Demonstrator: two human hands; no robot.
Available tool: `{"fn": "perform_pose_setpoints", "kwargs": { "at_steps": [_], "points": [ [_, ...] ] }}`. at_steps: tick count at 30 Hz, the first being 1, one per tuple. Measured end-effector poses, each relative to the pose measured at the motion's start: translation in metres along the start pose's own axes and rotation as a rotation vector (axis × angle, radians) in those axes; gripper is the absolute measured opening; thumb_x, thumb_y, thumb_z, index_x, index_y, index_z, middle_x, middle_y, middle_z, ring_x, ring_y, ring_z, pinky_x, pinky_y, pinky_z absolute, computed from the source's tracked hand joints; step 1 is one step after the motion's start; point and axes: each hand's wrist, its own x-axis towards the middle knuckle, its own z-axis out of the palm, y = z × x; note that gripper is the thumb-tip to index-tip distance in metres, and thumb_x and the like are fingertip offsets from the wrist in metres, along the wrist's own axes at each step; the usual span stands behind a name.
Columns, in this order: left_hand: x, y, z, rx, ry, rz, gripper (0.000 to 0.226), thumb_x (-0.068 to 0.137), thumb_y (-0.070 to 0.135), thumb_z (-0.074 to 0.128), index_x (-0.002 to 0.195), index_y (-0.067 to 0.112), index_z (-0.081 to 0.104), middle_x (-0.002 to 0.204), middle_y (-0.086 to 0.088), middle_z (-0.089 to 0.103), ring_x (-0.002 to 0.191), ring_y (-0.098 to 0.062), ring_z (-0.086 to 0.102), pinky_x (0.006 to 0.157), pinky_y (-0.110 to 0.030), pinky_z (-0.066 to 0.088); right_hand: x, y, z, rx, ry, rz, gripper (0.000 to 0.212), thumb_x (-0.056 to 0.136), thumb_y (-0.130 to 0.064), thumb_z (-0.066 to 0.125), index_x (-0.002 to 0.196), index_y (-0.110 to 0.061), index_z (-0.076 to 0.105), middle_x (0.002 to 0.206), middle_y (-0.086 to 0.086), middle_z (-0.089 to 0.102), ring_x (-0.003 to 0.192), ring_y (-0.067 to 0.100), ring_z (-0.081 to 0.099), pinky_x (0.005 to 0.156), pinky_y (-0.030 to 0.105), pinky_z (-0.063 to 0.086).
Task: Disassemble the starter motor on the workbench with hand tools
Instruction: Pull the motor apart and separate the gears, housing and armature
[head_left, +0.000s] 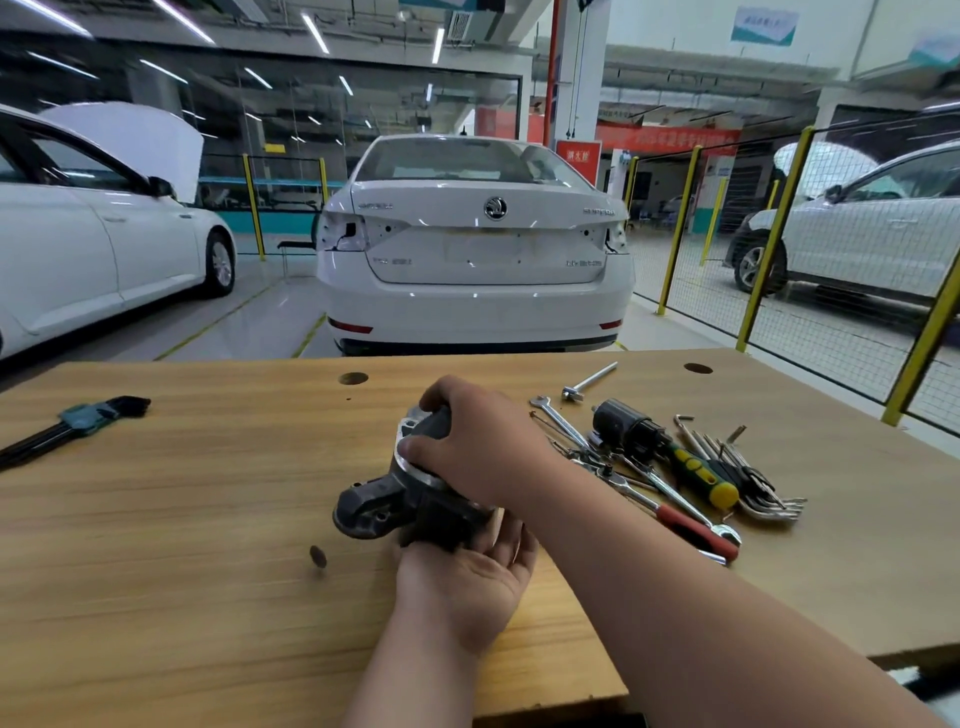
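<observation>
Both hands grip the starter motor housing (410, 499) mid-worktop (208, 467), right hand (478, 441) clenched above, left hand (467, 577) cupping beneath; black solenoid (623, 423) apparently already removed lies among tools, further stripping remaining.

Garage hall: white sedan (475, 244) centre, glossy grey floor (270, 306), yellow-posted mesh fence (748, 249), ceiling strip lights (316, 32).

Left hand (467, 587) frame centre-low, palm up, fingers curled, gripping. Right hand (467, 441) above it, clamped palm-down; forearm runs lower right.
</observation>
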Motion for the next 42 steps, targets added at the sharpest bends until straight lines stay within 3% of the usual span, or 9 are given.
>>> {"fn": "perform_pose_setpoints", "kwargs": {
  "at_steps": [5, 9, 14, 19, 23, 28, 30, 36, 42],
  "points": [
    [-0.026, 0.02, -0.021, 0.271, -0.022, -0.05, 0.034, 0.096, 0.022, 0.038, 0.096, 0.0, 0.064, 0.074, -0.015, 0.07, 0.056, -0.024, 0.066, 0.055, -0.035, 0.051, 0.004, 0.002, 0.001, -0.003, -0.033, -0.011, 0.041, 0.091, -0.042, 0.066, 0.126, -0.023, 0.056, 0.116, -0.002, 0.064, 0.092, 0.014, 0.049, 0.075, 0.031, 0.042],
    [-0.052, 0.046, -0.041, 0.877, 0.069, 0.077, 0.035, 0.1, 0.027, 0.039, 0.087, 0.005, 0.063, 0.053, -0.004, 0.055, 0.038, -0.013, 0.046, 0.035, -0.019, 0.035, 0.006, 0.002, 0.006, 0.044, -0.028, -0.016, 0.033, 0.096, -0.04, 0.059, 0.124, -0.023, 0.057, 0.116, 0.0, 0.063, 0.091, 0.015, 0.049, 0.072, 0.031, 0.042],
    [-0.065, 0.087, -0.054, 1.546, 0.295, 0.903, 0.017, 0.086, 0.032, 0.063, 0.073, 0.021, 0.064, 0.057, 0.006, 0.062, 0.053, -0.012, 0.056, 0.052, -0.03, 0.044, 0.001, 0.007, 0.015, 0.11, -0.029, 0.01, 0.032, 0.097, -0.044, 0.054, 0.125, -0.028, 0.055, 0.108, -0.004, 0.058, 0.091, 0.014, 0.05, 0.063, 0.025, 0.042],
    [-0.047, 0.083, -0.043, 1.909, 0.215, 0.799, 0.061, 0.072, 0.052, 0.074, 0.124, 0.038, 0.045, 0.115, 0.013, 0.05, 0.105, -0.008, 0.05, 0.085, -0.024, 0.043, -0.003, 0.024, 0.019, 0.352, 0.037, 0.15, 0.028, 0.097, -0.053, 0.05, 0.112, -0.029, 0.056, 0.093, -0.013, 0.058, 0.083, 0.005, 0.056, 0.054, 0.013, 0.047],
    [-0.043, 0.077, -0.048, 1.892, 0.156, 0.866, 0.043, 0.062, 0.061, 0.075, 0.095, 0.041, 0.057, 0.08, 0.021, 0.061, 0.075, 0.008, 0.054, 0.059, -0.008, 0.037, -0.002, 0.032, 0.02, 0.357, 0.05, 0.173, 0.03, 0.097, -0.054, 0.048, 0.111, -0.029, 0.057, 0.089, -0.017, 0.058, 0.079, 0.0, 0.054, 0.049, 0.013, 0.038],
    [-0.042, 0.067, -0.059, 1.752, 0.185, 1.174, 0.034, 0.066, 0.064, 0.063, 0.067, 0.03, 0.061, 0.065, 0.017, 0.062, 0.066, 0.002, 0.058, 0.05, -0.013, 0.037, -0.004, 0.041, 0.022, 0.331, 0.052, 0.182, 0.031, 0.099, -0.049, 0.048, 0.115, -0.025, 0.06, 0.09, -0.017, 0.057, 0.082, -0.002, 0.052, 0.059, 0.019, 0.036],
    [-0.041, 0.07, -0.056, 1.616, 0.205, 1.294, 0.026, 0.07, 0.056, 0.064, 0.081, 0.034, 0.056, 0.074, 0.013, 0.058, 0.075, -0.004, 0.056, 0.058, -0.015, 0.04, -0.009, 0.045, 0.026, 0.34, 0.012, 0.203, 0.031, 0.101, -0.047, 0.044, 0.113, -0.024, 0.061, 0.091, -0.013, 0.058, 0.082, 0.005, 0.054, 0.06, 0.022, 0.035],
    [-0.038, 0.059, -0.04, 1.982, 0.212, 1.046, 0.104, 0.053, 0.073, 0.062, 0.14, 0.045, 0.012, 0.131, 0.015, 0.02, 0.126, -0.011, 0.017, 0.108, -0.036, 0.025, -0.024, 0.047, 0.028, 0.255, 0.066, 0.139, 0.028, 0.102, -0.044, 0.043, 0.083, -0.03, 0.059, 0.072, -0.011, 0.057, 0.068, 0.006, 0.052, 0.057, 0.029, 0.034],
    [-0.05, 0.101, -0.049, 1.829, 0.381, 1.241, 0.066, 0.078, 0.023, 0.071, 0.136, 0.036, 0.042, 0.135, 0.002, 0.038, 0.121, -0.018, 0.032, 0.102, -0.036, 0.032, -0.032, 0.057, 0.009, 0.307, 0.08, 0.199, 0.046, 0.101, -0.046, 0.045, 0.069, -0.018, 0.062, 0.051, -0.007, 0.058, 0.046, 0.004, 0.05, 0.048, 0.024, 0.042]
  ]
}}
